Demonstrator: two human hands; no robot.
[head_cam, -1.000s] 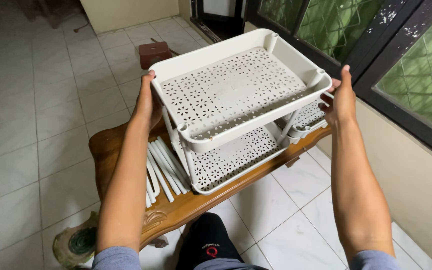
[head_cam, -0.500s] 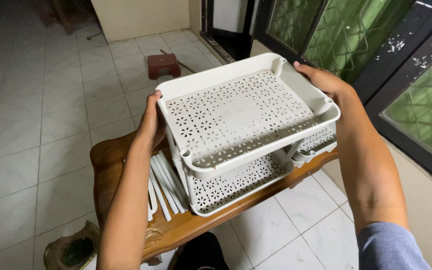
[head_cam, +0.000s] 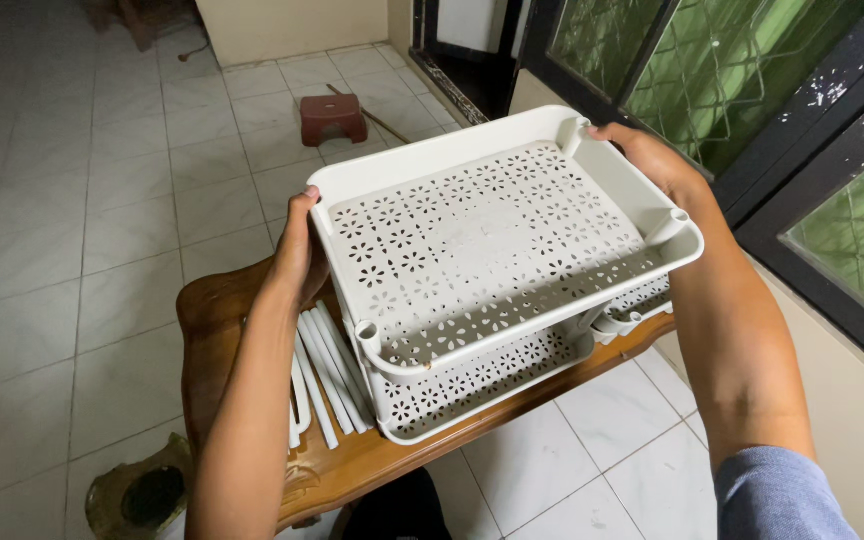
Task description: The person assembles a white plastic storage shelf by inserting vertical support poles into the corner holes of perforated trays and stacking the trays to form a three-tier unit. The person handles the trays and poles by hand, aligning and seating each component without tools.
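Both hands, left hand (head_cam: 299,258) and right hand (head_cam: 652,158), grip the white perforated tray (head_cam: 492,240) above the wooden table (head_cam: 222,330).

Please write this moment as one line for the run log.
left hand: grips upper tray's left rim | right hand: grips far right corner | upper tray: above lower tray | white tubes: on wooden table

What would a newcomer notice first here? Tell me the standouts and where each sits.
First, the white perforated top tray at centre, held by the left hand at its left edge and the right hand at its far right corner. Under it, a lower tray rests on the wooden table, with white tubes lying to its left. A small red stool stands on the tiled floor behind.
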